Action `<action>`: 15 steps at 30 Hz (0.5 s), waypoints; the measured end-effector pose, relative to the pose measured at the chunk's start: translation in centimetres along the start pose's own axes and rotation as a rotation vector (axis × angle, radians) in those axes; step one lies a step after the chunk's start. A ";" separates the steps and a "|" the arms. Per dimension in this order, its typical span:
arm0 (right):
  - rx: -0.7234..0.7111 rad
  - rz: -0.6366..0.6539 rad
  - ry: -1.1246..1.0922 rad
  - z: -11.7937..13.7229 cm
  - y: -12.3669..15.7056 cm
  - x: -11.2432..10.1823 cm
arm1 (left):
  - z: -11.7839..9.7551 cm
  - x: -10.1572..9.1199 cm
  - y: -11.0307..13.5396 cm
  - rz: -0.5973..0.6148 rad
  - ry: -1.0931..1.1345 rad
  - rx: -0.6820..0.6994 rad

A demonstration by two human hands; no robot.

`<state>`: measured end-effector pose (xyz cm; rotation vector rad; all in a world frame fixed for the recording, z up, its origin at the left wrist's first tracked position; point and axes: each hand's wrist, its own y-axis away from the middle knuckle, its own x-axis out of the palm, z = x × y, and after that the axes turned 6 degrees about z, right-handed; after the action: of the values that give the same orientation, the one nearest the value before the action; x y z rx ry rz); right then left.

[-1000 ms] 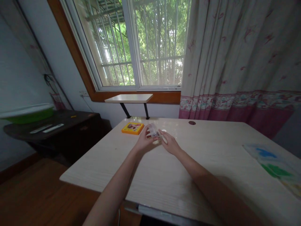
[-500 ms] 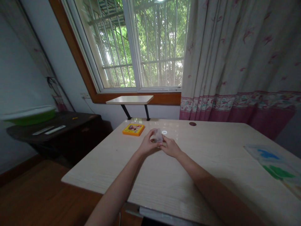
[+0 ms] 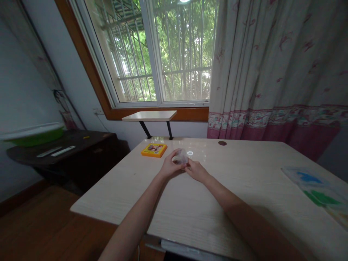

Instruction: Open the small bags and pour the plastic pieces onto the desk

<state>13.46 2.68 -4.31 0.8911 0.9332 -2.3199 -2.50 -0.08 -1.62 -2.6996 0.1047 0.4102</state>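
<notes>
A small clear plastic container (image 3: 182, 156) is held between my two hands, over the middle of the pale table (image 3: 195, 203). My left hand (image 3: 170, 165) curves around its left side, thumb below and fingers above. At its lower right edge, the fingertips of my right hand (image 3: 197, 170) pinch the rim. What is inside the container, if anything, is too small to make out. Beyond my left hand lies a flat yellow box (image 3: 153, 150) with a printed picture on its lid.
At the right lie clear plastic packets (image 3: 310, 177) with blue and green pieces. A small raised shelf (image 3: 149, 116) stands at the table's back edge, below the window. On the left, a dark side table (image 3: 81, 143) carries a green basin (image 3: 38, 136).
The container has tilted slightly between my hands. My fingers have shifted only a little, and both arms stay in nearly the same place.
</notes>
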 end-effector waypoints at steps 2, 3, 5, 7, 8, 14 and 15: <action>-0.005 0.024 0.032 -0.2 -0.1 0.2 | 0.1 0.2 -0.1 -0.023 -0.006 -0.010; -0.005 0.030 0.046 -0.3 -0.1 0.2 | 0.2 0.3 -0.2 -0.035 -0.010 -0.014; 0.004 0.036 0.056 -0.5 -0.2 0.4 | 0.4 0.5 -0.3 -0.058 -0.013 -0.014; 0.015 0.039 0.050 -0.8 -0.3 0.4 | 0.5 0.6 -0.5 -0.078 -0.009 -0.010; 0.021 0.040 0.046 -0.9 -0.3 0.5 | 0.5 0.7 -0.5 -0.078 -0.005 -0.011; 0.042 0.039 0.004 -1.0 -0.3 0.7 | 0.4 0.6 -0.7 -0.065 0.012 -0.009; 0.049 0.036 0.007 -1.0 -0.3 0.7 | 0.4 0.6 -0.8 -0.068 0.014 -0.008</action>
<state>13.19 3.42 -5.24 0.9289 0.8592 -2.3201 -1.91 0.77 -1.88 -2.7051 0.0156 0.3722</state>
